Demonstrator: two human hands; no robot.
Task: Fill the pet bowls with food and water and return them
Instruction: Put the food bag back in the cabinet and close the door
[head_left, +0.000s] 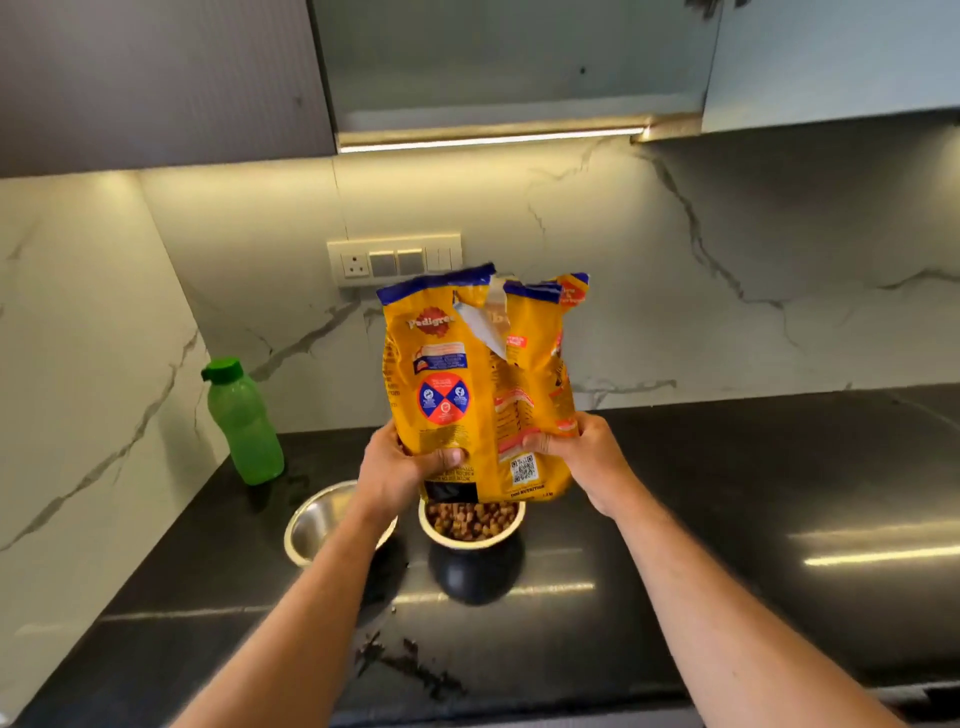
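Gripped upright at its lower end by left hand (395, 470) and right hand (582, 452): yellow food bag (467, 395), above kibble-filled black bowl (474, 540). Beside it, nearer counter's (727, 493) left edge, steel bowl (317, 519).

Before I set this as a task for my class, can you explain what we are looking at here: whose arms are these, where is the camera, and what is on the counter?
No machine here: these are a person's two bare arms, filmed by one camera worn on the head, looking forward and down. That is why the arms reach in from the bottom edge.

The left hand and right hand each grip the lower part of a yellow pet food bag, held upright with its torn top up, above a dark bowl that already holds brown kibble.

On the black counter, a steel bowl sits left of the dark one; it looks empty, though the left arm hides part of it. A green bottle with its cap on stands further left, by the marble wall.
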